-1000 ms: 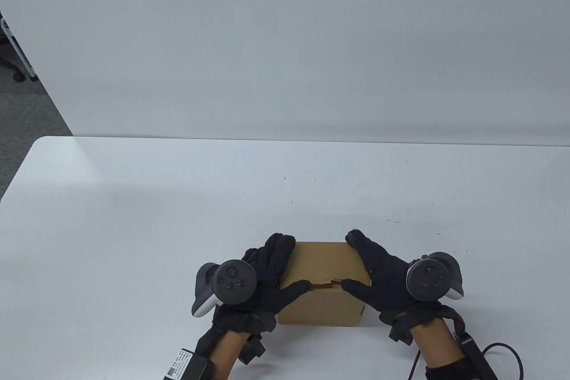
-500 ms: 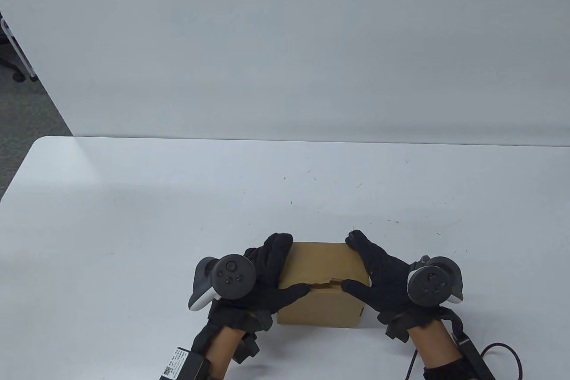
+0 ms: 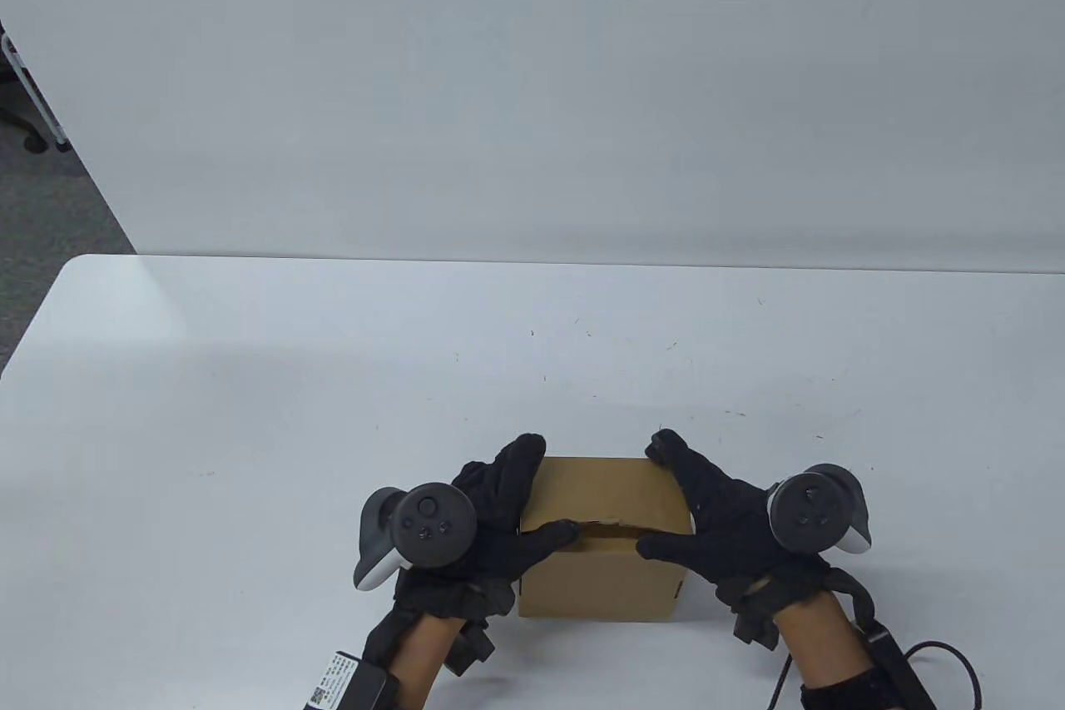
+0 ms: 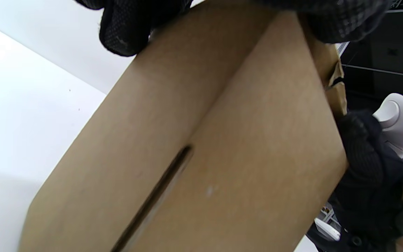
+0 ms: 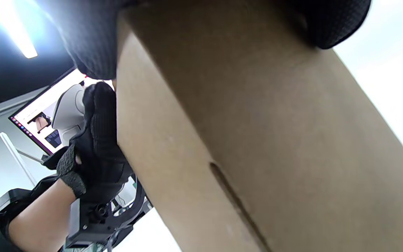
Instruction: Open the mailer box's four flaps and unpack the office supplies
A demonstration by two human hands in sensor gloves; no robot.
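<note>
A closed brown cardboard mailer box [image 3: 603, 494] stands near the front edge of the white table [image 3: 333, 377]. My left hand [image 3: 545, 494] grips its left side, fingers curled over the far top corner and thumb along the front top edge. On the right side, my right hand [image 3: 657, 495] grips the same way, with its thumb on the front top edge. A small torn notch shows in that edge between the two thumbs. In the left wrist view the box [image 4: 201, 147] fills the frame, with a slot in its side. The box [image 5: 257, 140] also fills the right wrist view.
A pale partition wall [image 3: 532, 77] rises behind the table's far edge. A black cable [image 3: 948, 656] loops at the bottom right beside my right forearm. A labelled black unit [image 3: 341, 681] sits on my left forearm. A lit monitor [image 5: 40, 115] shows in the right wrist view.
Both hands keep their hold on the box. The right thumb has slid lower on the front face, the right tracker has risen a little, and the box has shifted slightly.
</note>
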